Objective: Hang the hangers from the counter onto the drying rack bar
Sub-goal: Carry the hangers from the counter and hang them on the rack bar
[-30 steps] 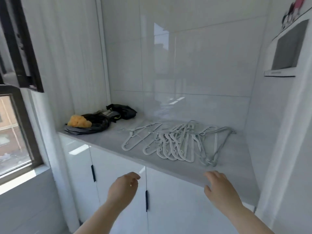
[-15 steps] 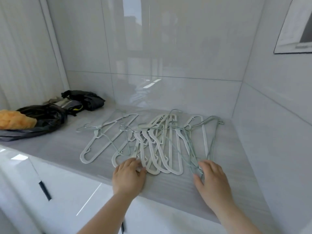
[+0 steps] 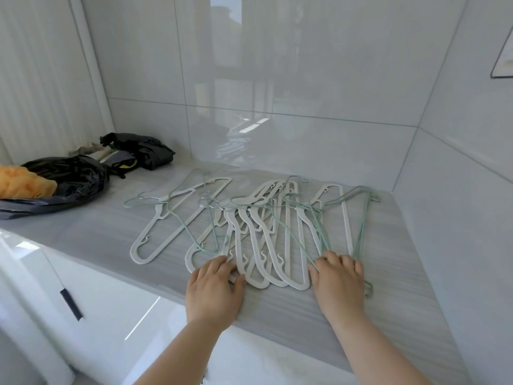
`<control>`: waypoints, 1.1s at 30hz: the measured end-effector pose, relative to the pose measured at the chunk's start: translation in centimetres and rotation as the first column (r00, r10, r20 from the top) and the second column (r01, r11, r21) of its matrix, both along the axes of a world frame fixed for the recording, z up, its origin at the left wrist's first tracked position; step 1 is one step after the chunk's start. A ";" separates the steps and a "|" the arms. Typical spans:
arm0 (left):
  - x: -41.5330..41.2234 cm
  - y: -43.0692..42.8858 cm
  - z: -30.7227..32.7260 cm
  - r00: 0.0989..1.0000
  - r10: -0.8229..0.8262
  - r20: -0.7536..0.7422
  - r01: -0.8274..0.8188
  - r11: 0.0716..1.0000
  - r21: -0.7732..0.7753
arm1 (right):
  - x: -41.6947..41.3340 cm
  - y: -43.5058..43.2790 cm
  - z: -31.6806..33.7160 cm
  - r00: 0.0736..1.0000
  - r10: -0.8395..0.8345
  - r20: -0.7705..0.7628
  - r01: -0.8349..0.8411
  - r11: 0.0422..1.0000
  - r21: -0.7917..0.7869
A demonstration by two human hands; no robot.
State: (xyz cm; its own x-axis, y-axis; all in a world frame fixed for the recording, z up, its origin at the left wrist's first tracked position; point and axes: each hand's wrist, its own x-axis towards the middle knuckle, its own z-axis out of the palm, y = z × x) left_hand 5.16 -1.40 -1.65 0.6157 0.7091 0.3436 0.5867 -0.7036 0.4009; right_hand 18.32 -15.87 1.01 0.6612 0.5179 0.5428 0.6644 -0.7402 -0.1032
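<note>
Both hands lie palm-down on the desk (image 3: 83, 240), neither closed around anything. Left hand (image 3: 213, 293): fingers loosely spread and slightly curled, fingertips (image 3: 222, 262) resting on the near ends of the white plastic hangers (image 3: 263, 245), thumb out to the right beside them. No wrap, no lift visible. Right hand (image 3: 340, 287): fingers spread flat, tips pressing on the near corners of the pale green wire hangers (image 3: 361, 218); one wire loop shows just past the hand's right edge. Whether any finger hooks under a wire cannot be told.

Hangers lie in an overlapping heap on the grey streaked desk, between the two hands and the tiled back wall (image 3: 277, 107). Hooks point mostly away, toward the wall and left; broad ends face the person. One white hanger (image 3: 169, 229) sits apart at the left of the heap, crossed by a green wire one. All flat on the surface.

Far left of desk: black plastic bag (image 3: 69, 179) holding something orange (image 3: 25, 184), and behind it a dark bundle (image 3: 144, 151) near the wall. White cabinet doors (image 3: 111, 301) with a dark handle (image 3: 71, 305) below the desk edge. Drying rack bar not in view.
</note>
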 end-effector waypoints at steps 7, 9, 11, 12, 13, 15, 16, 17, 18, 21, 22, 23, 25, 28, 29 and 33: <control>0.1 -0.1 0.2 1.000 -0.019 -0.017 0.018 0.999 -0.039 | 0.0 -1.6 0.9 0.972 -0.048 -0.229 0.119 0.945 0.304; 0.1 -0.1 0.3 0.999 -0.031 -0.026 0.030 0.998 -0.047 | 0.0 -2.6 1.0 0.978 -0.012 -0.207 0.097 0.909 0.405; -0.1 -0.1 0.4 0.998 -0.049 -0.051 0.046 0.997 -0.062 | -0.7 -3.8 1.4 0.982 0.010 -0.188 0.079 0.886 0.458; -0.2 -0.2 0.6 0.997 -0.054 -0.061 0.049 0.996 -0.077 | -1.1 -4.3 1.7 0.985 0.011 -0.171 0.072 0.879 0.472; -0.3 -0.2 0.8 0.997 -0.054 -0.062 0.047 0.994 -0.096 | -1.5 -4.7 1.9 0.988 0.013 -0.152 0.063 0.873 0.483; -0.3 -0.3 2.0 0.999 -0.047 0.005 0.047 0.991 -0.121 | -2.4 -5.0 2.5 0.994 0.022 -0.109 0.035 0.867 0.497; -0.1 -0.5 2.9 0.996 -0.058 0.069 0.068 0.987 -0.147 | -2.9 -5.0 2.7 0.997 0.030 -0.070 0.009 0.864 0.503; 0.1 -0.8 4.1 0.984 -0.085 0.158 0.117 0.971 -0.207 | -3.4 -5.0 2.8 0.999 0.040 -0.015 -0.027 0.862 0.505; 0.6 -1.3 5.5 0.958 -0.117 0.261 0.196 0.934 -0.300 | -3.9 -4.8 2.9 0.998 0.049 0.041 -0.063 0.862 0.503; 1.9 -3.1 10.5 0.870 -0.144 0.472 0.423 0.711 -0.562 | -5.4 -4.3 3.0 0.984 0.098 0.147 -0.157 0.867 0.474; 2.4 -3.5 11.9 0.856 -0.137 0.499 0.456 0.656 -0.602 | -5.8 -4.1 2.9 0.978 0.122 0.167 -0.188 0.862 0.470; 2.8 -3.8 12.9 0.846 -0.119 0.519 0.472 0.621 -0.626 | -6.2 -3.9 2.7 0.972 0.155 0.177 -0.222 0.850 0.477; 3.2 -4.2 14.5 0.825 -0.048 0.563 0.476 0.595 -0.648 | -6.8 -3.4 2.5 0.953 0.243 0.179 -0.302 0.799 0.520; 2.5 -4.3 15.8 0.797 0.059 0.601 0.431 0.641 -0.635 | -7.5 -3.0 3.0 0.907 0.382 0.179 -0.415 0.735 0.536; 1.9 -4.2 16.1 0.800 0.079 0.595 0.397 0.673 -0.623 | -7.8 -3.0 3.2 0.876 0.455 0.160 -0.467 0.718 0.515; -1.3 -4.2 17.3 0.809 0.109 0.577 0.311 0.754 -0.578 | -9.2 -3.0 3.7 0.624 0.767 -0.151 -0.594 0.591 0.546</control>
State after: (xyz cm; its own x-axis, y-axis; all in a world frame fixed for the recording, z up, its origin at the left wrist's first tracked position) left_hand 3.83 -5.55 15.61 0.5472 0.8247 0.1434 0.0562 -0.2071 0.9767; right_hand 9.12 -18.90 4.69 0.3810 0.6768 0.6300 0.8013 0.0981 -0.5901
